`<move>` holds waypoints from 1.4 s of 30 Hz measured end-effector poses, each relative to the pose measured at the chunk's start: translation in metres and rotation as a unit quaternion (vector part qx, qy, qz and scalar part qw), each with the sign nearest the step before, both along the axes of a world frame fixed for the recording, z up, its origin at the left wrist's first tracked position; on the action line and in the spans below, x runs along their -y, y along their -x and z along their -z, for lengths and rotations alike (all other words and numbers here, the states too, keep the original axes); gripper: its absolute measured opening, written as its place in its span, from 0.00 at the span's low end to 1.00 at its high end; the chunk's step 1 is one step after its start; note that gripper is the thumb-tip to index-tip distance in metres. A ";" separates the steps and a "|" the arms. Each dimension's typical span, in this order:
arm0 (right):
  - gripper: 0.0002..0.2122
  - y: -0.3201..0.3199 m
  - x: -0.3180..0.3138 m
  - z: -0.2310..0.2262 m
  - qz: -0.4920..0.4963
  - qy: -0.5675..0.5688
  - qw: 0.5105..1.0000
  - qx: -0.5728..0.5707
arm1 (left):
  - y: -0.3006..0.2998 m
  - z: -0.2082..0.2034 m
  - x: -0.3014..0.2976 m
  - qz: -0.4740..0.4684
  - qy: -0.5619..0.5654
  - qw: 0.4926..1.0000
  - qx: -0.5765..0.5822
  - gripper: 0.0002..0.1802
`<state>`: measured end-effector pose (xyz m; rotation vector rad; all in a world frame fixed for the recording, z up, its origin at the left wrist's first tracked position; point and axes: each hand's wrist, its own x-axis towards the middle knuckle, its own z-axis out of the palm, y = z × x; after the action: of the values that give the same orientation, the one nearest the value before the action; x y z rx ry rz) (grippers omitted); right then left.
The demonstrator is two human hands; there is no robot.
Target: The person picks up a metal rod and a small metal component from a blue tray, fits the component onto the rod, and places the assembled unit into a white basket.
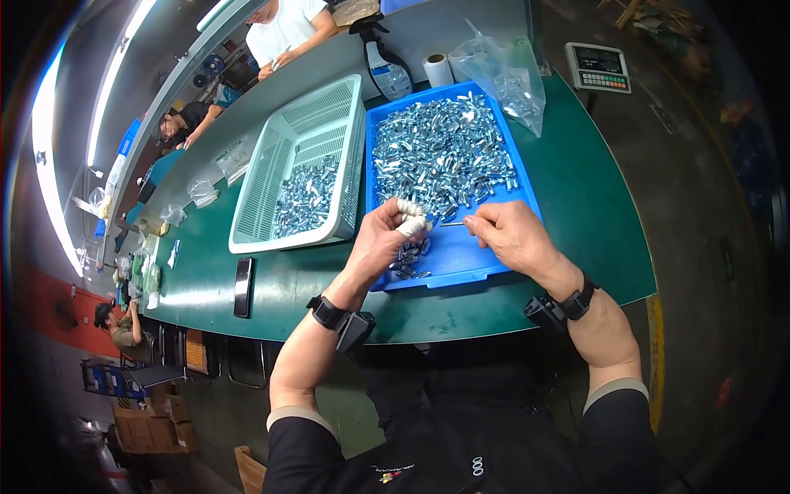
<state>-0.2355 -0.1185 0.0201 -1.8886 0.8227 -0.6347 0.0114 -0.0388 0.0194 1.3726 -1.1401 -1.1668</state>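
Both my hands meet over the near part of a blue tray [461, 262]. My left hand [380, 235], with white wrapping on its fingertips, pinches a small metal part [429, 221]. From the right, my right hand [512, 235] grips a thin metal rod [452, 224] between thumb and fingers, its tip pointing at that part. Whether the rod sits inside the part is too small to tell. Beyond my hands, shiny metal parts [444, 148] fill the far portion of the tray. A smaller heap of parts [407, 263] lies below my left hand.
Left of the tray, a pale green basket [280, 244] holds more metal parts. A black phone [243, 286] lies on the green table [588, 247]. Behind stand a spray bottle [388, 72], a white roll [439, 71] and a plastic bag [520, 95]. Several people sit farther off.
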 end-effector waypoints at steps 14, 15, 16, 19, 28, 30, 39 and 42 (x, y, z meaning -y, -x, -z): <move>0.17 0.001 0.002 -0.001 -0.052 -0.127 0.984 0.112 | 0.006 0.005 -0.017 0.009 -0.028 0.978 -0.207 0.09; 0.17 0.000 0.002 0.001 -0.052 -0.126 0.984 0.112 | 0.008 0.006 -0.017 0.019 -0.021 0.981 -0.190 0.09; 0.17 -0.001 0.003 0.005 -0.045 -0.117 0.985 0.117 | 0.012 0.004 -0.017 0.022 -0.028 0.984 -0.176 0.09; 0.17 -0.003 0.001 0.006 -0.028 -0.108 0.984 0.136 | 0.023 -0.009 -0.018 0.017 -0.010 0.982 -0.186 0.09; 0.21 -0.002 -0.004 0.003 -0.089 -0.150 0.981 0.081 | 0.031 -0.001 -0.019 0.038 0.040 0.998 -0.007 0.09; 0.22 -0.002 -0.003 0.003 -0.095 -0.134 0.983 0.087 | 0.029 -0.007 -0.025 0.029 0.040 0.999 0.015 0.09; 0.22 0.004 0.004 -0.006 0.005 -0.138 0.977 0.160 | -0.061 -0.088 -0.041 -0.227 0.266 0.685 0.640 0.18; 0.22 0.001 0.003 0.000 -0.028 -0.128 0.982 0.135 | -0.037 -0.062 -0.041 -0.054 0.222 0.787 0.574 0.17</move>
<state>-0.2368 -0.1219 0.0200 -1.5466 0.6397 -0.6967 0.0485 0.0026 0.0811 1.7210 -1.9504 0.2071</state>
